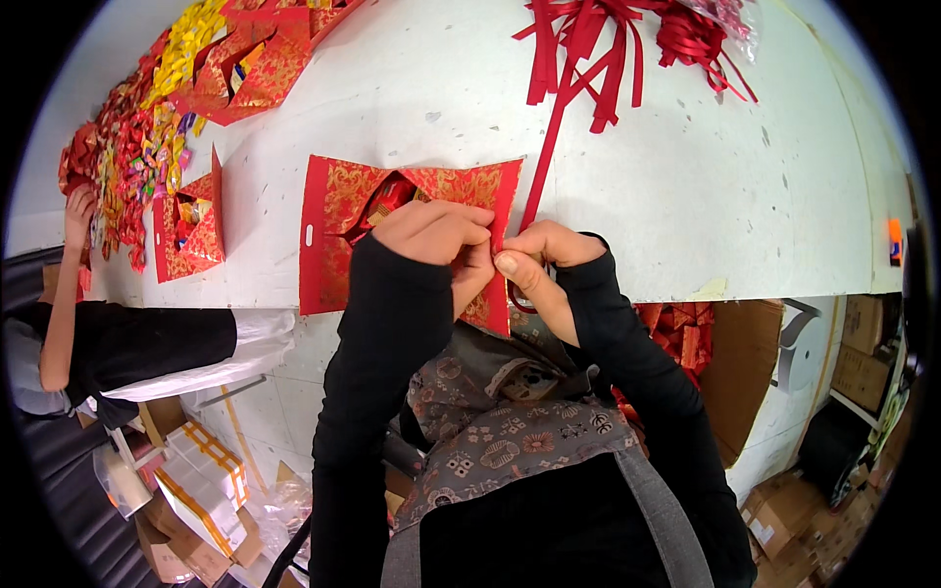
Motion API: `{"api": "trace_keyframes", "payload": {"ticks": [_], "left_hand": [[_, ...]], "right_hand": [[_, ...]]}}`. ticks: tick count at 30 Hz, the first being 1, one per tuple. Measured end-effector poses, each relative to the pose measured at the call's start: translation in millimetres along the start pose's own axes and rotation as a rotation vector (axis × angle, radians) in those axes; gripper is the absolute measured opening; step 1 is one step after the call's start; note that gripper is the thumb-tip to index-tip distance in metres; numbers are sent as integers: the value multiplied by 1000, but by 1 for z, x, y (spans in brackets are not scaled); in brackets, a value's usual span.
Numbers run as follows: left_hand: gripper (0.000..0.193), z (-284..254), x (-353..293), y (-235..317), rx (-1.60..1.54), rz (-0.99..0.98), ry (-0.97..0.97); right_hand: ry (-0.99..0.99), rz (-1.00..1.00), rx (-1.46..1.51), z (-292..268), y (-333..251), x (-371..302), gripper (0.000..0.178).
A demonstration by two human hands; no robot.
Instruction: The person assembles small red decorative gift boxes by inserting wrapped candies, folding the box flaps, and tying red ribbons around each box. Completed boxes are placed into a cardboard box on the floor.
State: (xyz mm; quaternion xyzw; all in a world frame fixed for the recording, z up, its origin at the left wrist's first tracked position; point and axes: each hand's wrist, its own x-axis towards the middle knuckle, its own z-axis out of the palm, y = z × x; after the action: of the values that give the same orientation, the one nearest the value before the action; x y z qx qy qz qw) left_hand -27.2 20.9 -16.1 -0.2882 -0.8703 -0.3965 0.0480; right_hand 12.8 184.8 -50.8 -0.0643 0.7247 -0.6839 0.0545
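Note:
In front of me at the table's near edge lies a red and gold patterned paper gift box (333, 196), its two sides spread out. Red-wrapped pieces (392, 193) show in its middle opening, and a slot is cut in its left flap. My left hand (436, 238) reaches across the box, fingers closed in a pinch at the right flap's edge. Against it, my right hand (549, 269) pinches a narrow red ribbon (545, 162) at that same edge. The ribbon runs away up the table, and a loop hangs below my right hand. The fingertips partly cover the ribbon's end.
Red ribbons (588, 49) lie in a bundle at the far side, by a clear bag (730, 20). Heaped wrapped sweets (147, 147) and filled red boxes (191, 230) are at left. A co-worker's hand (78, 211) touches the heap. A carton (740, 377) stands below right.

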Motion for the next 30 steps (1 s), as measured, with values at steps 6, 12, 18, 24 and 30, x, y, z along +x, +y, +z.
{"api": "trace_keyframes", "payload": {"ticks": [6,12,18,24,30], "left_hand": [[14,-5,-4,5,-6,-16,-5],[13,-7,-7,3,-4,73,3],[14,-10,-9,9,-6,-19,-25],[14,-11,-7,10,-77,-106,-28],[17,-8,-4,5,-55,-12,-8]], "right_hand": [[10,21,65,4,0,-2,11],[-77,136,127,3,-6,-5,11],[-53,100,103,10,-11,-8,10],[9,-67,77,17,0,-7,9],[-2,-219,-263,7,2,-3,23]]}}
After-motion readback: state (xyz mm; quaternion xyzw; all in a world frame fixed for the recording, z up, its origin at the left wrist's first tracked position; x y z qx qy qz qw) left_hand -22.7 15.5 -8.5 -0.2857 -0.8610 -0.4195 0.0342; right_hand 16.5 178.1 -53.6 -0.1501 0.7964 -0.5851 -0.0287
